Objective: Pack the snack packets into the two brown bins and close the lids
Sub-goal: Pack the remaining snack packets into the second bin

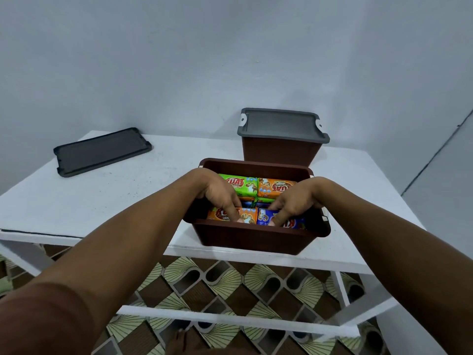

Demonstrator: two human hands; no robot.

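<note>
Pale blue-grey wall behind; white painted bench (115,201) in front, standing over a brown-and-green patterned floor (230,283). At the bench's near edge, an open brown plastic bin (256,240), filled in layers with glossy snack packets. Just behind it, a second brown plastic bin (280,153), already closed under a grey clip-on lid (281,124). Far left on the bench and well apart, a loose dark grey plastic lid (102,151) lying flat, presumably meant for the open bin.

Both hands down inside the open bin. Left hand (217,193) with fingers bent downward, tips on an orange foil packet (220,216) in the near-left corner. Right hand (294,201) likewise on a blue foil packet (297,223) in the near-right corner. Pressing or pinching: cannot tell, thumbs hidden.

Handling, as a judgement: light packets with slick film skins, contents unseen and possibly brittle, so better settled with flat fingertip pressure than squeezed. For lifting, best pinched at the crimped end seams or spanned across the short sides. Bin looks stiff, with a rolled rim good for gripping at both short ends. Loose lid thin and rigid, best taken by its long edges and pressed home at the notched corners.

Readable: "KUAT" in bold letters on a green foil packet (240,185) at far left; same word upside down on a second orange packet (275,187) at far right; "KU" showing beside the left fingers. Smaller print too blurred to read.
</note>
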